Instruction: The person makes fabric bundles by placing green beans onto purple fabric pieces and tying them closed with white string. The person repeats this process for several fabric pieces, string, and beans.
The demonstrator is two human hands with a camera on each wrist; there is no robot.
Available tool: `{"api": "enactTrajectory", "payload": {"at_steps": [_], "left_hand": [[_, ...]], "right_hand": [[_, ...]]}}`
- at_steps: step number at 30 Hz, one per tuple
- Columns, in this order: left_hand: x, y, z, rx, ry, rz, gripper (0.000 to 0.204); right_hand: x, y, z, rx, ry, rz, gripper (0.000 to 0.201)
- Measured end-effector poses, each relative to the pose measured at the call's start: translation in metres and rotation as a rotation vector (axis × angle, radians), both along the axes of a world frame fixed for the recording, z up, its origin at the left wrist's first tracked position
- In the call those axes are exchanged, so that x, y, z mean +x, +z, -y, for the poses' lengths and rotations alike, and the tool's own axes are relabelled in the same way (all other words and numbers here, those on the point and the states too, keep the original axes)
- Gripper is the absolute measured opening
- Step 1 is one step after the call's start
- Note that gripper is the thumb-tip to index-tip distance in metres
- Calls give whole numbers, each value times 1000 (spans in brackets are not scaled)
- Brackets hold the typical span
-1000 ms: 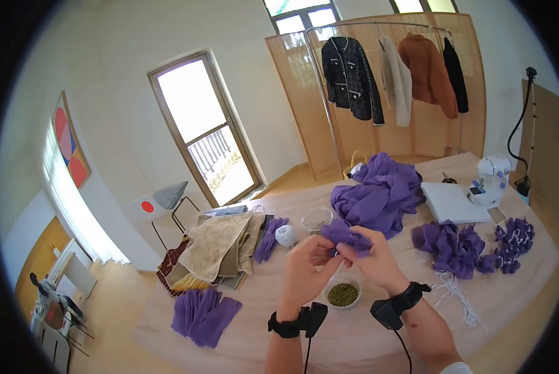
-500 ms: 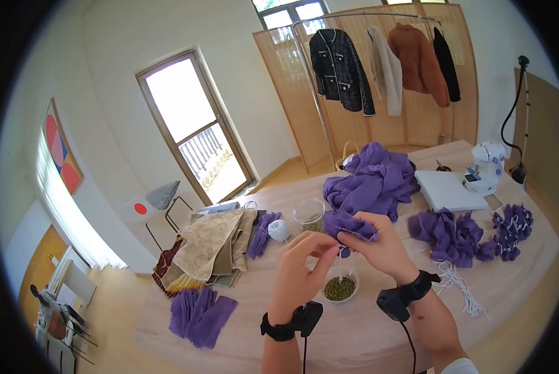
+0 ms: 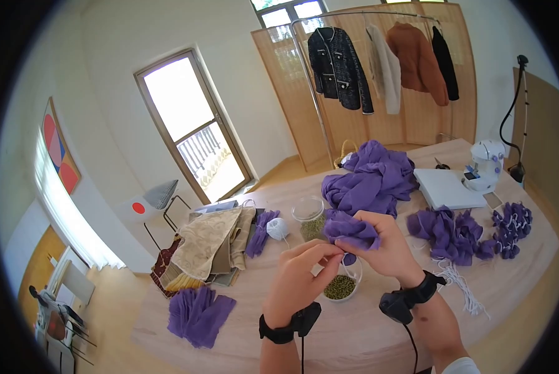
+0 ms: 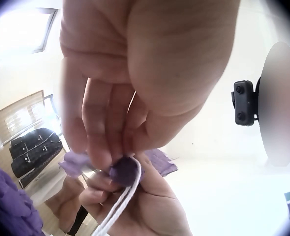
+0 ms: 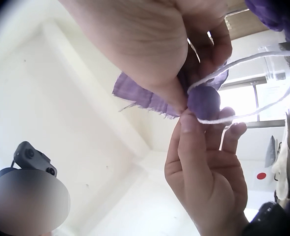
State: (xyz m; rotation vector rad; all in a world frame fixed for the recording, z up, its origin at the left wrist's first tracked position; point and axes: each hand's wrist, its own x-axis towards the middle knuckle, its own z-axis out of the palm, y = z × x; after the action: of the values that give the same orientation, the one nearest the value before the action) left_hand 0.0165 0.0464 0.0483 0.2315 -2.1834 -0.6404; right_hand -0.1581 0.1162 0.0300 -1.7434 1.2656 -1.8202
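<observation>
In the head view my right hand (image 3: 388,246) grips a piece of purple cloth (image 3: 352,230) over the table's middle. A small round purple bundle (image 5: 204,103) bulges from the cloth, and white string (image 4: 118,211) loops around its neck. My left hand (image 3: 298,277) has thumb and fingertips pinched together at that neck, on the string. The frayed cloth edge (image 5: 140,96) sticks out beyond my right hand in the right wrist view. Just below both hands stands a clear bowl of green beans (image 3: 340,287). What the bundle contains is hidden.
Behind my hands are a clear container (image 3: 308,209), a white string ball (image 3: 277,228) and a large purple cloth heap (image 3: 373,177). Fabric samples (image 3: 208,243) and purple pieces (image 3: 199,316) lie left. Tied purple cloth (image 3: 447,234), cut strings (image 3: 460,290) and a sewing machine (image 3: 486,165) are right.
Both hands were close together on the cloth; my left hand then drew apart to the left and now is back at the bundle's neck. The head view has shifted slightly.
</observation>
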Motion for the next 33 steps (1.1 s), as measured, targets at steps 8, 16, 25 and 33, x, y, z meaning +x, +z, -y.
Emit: {"api": "enactTrajectory", "payload": {"at_steps": [8, 16, 25, 33], "left_hand": [[3, 6, -10, -234, 94, -38, 16], [10, 9, -9, -508, 155, -43, 21], [14, 11, -6, -534, 178, -13, 18], [10, 7, 2, -450, 135, -110, 18]], "right_hand": [[10, 15, -7, -58, 38, -15, 15], [19, 5, -1, -62, 48, 39, 19], [30, -2, 2, -61, 73, 183, 17], [24, 3, 1, -89, -50, -28, 18]]}}
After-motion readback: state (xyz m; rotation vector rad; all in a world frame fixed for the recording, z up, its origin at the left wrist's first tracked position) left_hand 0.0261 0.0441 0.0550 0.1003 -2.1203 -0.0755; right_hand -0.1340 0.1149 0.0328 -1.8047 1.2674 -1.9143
